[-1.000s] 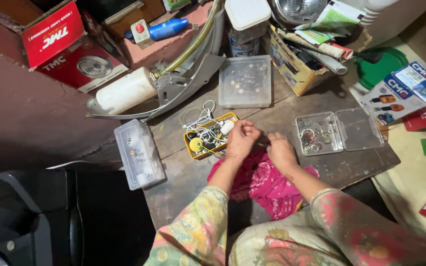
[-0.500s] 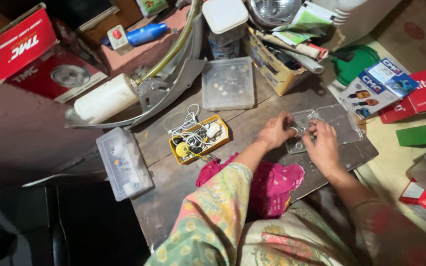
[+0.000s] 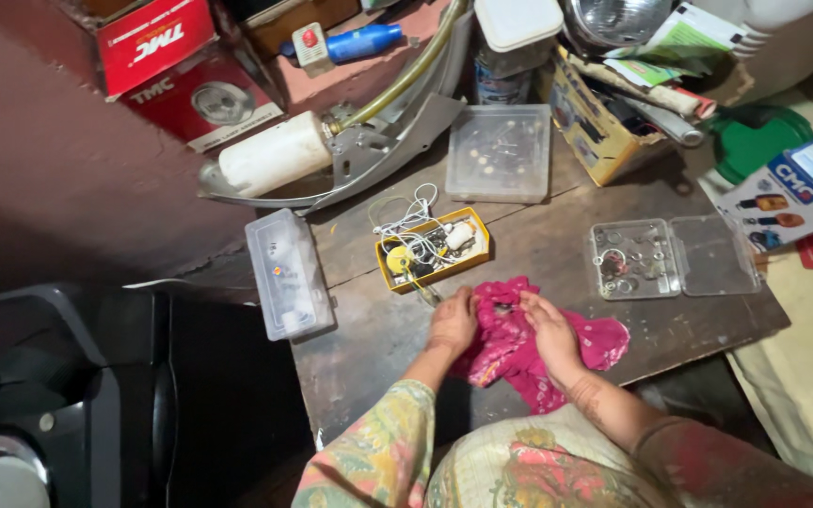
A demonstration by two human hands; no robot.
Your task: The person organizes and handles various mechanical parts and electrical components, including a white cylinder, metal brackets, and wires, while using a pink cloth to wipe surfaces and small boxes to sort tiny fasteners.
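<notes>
A crumpled pink cloth (image 3: 519, 343) lies on the dark worn table (image 3: 708, 320) in front of me. My left hand (image 3: 452, 323) rests on the cloth's left edge, fingers curled onto it. My right hand (image 3: 548, 329) lies on the cloth's middle, fingers bent and pressing on the fabric. Just beyond the left hand stands a small yellow tray (image 3: 433, 249) filled with white wires and small parts. To the right, an open clear plastic parts box (image 3: 675, 256) holds small metal rings and bits.
A shut clear box (image 3: 286, 273) overhangs the table's left edge. Another clear lidded box (image 3: 501, 152) sits at the back. Behind it lie a grey metal fender with a white cylinder (image 3: 275, 155), red cartons (image 3: 181, 66), a yellow carton (image 3: 595, 122). Black seat (image 3: 68, 395) at left.
Both hands have drawn back from the clear parts box at the right to the pink cloth near the table's front edge. The camera has shifted.
</notes>
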